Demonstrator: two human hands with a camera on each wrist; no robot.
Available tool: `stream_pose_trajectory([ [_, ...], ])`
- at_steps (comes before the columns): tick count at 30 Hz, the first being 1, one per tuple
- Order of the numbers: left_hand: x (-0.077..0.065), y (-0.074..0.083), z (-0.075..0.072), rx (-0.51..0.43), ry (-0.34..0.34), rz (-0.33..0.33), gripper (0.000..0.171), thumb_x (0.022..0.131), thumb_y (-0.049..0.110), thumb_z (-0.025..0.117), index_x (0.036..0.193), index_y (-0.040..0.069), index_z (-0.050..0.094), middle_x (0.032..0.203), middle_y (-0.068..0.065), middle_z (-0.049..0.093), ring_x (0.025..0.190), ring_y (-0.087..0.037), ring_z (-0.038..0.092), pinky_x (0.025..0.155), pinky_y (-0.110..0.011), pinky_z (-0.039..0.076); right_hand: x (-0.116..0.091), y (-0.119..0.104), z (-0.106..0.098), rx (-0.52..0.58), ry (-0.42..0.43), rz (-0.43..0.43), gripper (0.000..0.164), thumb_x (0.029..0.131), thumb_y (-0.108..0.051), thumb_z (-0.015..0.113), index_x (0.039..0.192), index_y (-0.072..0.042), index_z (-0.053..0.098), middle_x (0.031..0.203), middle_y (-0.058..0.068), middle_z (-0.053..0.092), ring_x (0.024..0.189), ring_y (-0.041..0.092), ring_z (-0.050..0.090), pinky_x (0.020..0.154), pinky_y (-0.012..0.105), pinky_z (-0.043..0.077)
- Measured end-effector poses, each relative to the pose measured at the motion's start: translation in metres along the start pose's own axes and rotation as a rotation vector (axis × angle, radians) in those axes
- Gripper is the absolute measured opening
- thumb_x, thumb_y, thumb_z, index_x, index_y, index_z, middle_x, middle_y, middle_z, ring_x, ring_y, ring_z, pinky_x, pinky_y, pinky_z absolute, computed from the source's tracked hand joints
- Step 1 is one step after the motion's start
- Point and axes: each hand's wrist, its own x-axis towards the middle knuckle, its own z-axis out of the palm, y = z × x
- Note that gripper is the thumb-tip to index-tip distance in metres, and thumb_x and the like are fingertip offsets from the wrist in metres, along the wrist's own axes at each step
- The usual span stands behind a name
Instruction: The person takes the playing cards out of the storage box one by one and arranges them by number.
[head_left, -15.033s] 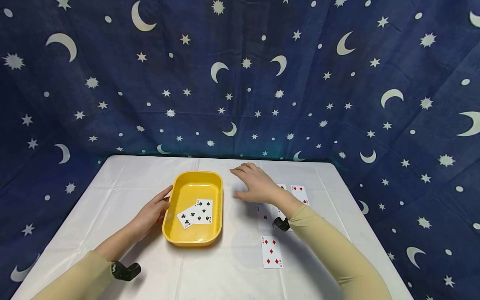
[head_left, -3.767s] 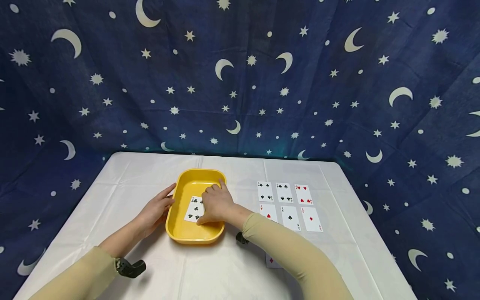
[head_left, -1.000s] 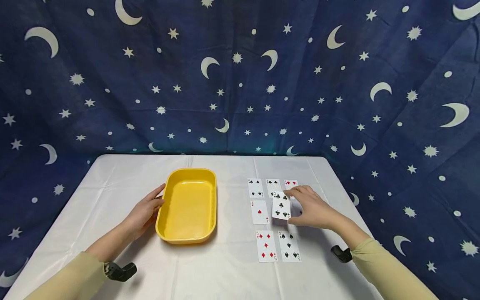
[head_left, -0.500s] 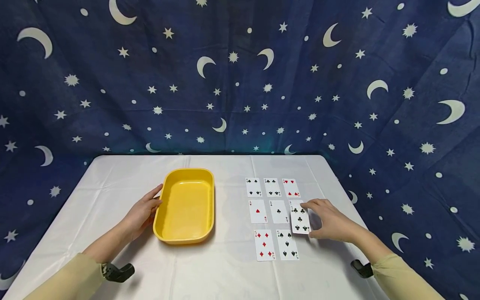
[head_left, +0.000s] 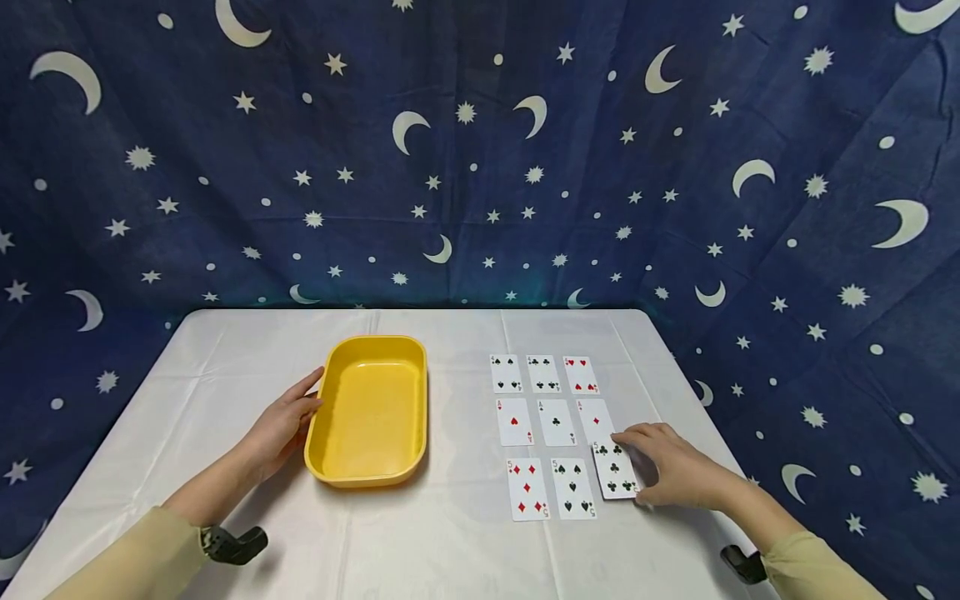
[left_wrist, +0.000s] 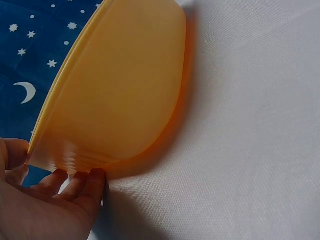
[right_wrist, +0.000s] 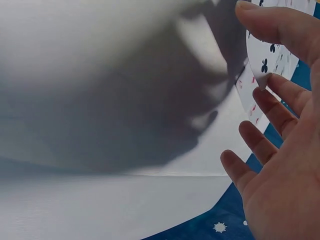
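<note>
My right hand [head_left: 678,468] pinches the five of clubs playing card [head_left: 614,471] by its right edge, between thumb and forefinger, close over the table. The card's top edge overlaps the ace of diamonds [head_left: 593,417]. In the right wrist view, the thumb [right_wrist: 275,22] is on the club card's side and the other fingers are spread. To its left lie the five of spades [head_left: 573,488] and the five of diamonds [head_left: 528,489]. My left hand [head_left: 281,429] rests its fingertips against the outer left side of a yellow tray [head_left: 309,454], with nothing inside the tray.
Face up above the fives lie the ace of hearts [head_left: 513,422] and ace of clubs [head_left: 557,422]. The four of spades [head_left: 506,373], four of clubs [head_left: 543,373] and four of hearts [head_left: 581,375] form the back row. A starry blue cloth [head_left: 480,208] hangs behind the white table [head_left: 420,542].
The five of spades and five of clubs have left the tray; the spade now lies beside the five of diamonds. My right hand carried the club card right and nearer. My left hand stays at the tray.
</note>
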Motion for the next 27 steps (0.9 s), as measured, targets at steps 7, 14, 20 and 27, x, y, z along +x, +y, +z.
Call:
stream_pose_trajectory([
  [7,0.0,-0.001,-0.001,0.006,-0.007,0.015,0.063,0.11,0.02,0.036,0.166,0.029,0.008,0.17,-0.02,0.008,0.148,-0.038,0.031,0.116,-0.049,0.033,-0.007,-0.002,0.004,0.009,-0.04,0.013,0.087,0.061,-0.026,0.092,0.141,-0.016,0.06,0.14,0.005,0.054,0.13,0.032,0.045,0.099,0.058,0.044],
  [14,-0.001,-0.001,-0.002,-0.004,-0.014,0.025,0.063,0.11,0.021,0.036,0.166,0.029,0.008,0.17,-0.021,0.006,0.148,-0.038,0.029,0.116,-0.05,0.031,-0.01,-0.001,0.009,-0.01,-0.048,-0.008,0.088,0.059,-0.025,0.092,0.141,-0.017,0.06,0.138,0.002,0.054,0.128,0.029,0.046,0.099,0.056,0.045],
  [20,-0.001,-0.001,-0.003,-0.006,-0.013,0.018,0.063,0.111,0.021,0.035,0.166,0.03,0.007,0.17,-0.021,0.006,0.148,-0.038,0.031,0.116,-0.049,0.033,-0.009,-0.004,0.009,-0.002,-0.07,-0.003,0.089,0.06,-0.024,0.091,0.142,-0.015,0.059,0.136,0.001,0.052,0.127,0.028,0.046,0.099,0.053,0.046],
  [27,0.0,-0.003,-0.003,-0.007,-0.018,0.01,0.063,0.111,0.021,0.035,0.165,0.031,0.006,0.169,-0.021,0.007,0.147,-0.036,0.032,0.115,-0.047,0.036,-0.009,-0.002,0.011,-0.018,-0.072,0.005,0.091,0.058,-0.02,0.088,0.143,-0.015,0.058,0.135,0.0,0.051,0.125,0.025,0.046,0.099,0.05,0.046],
])
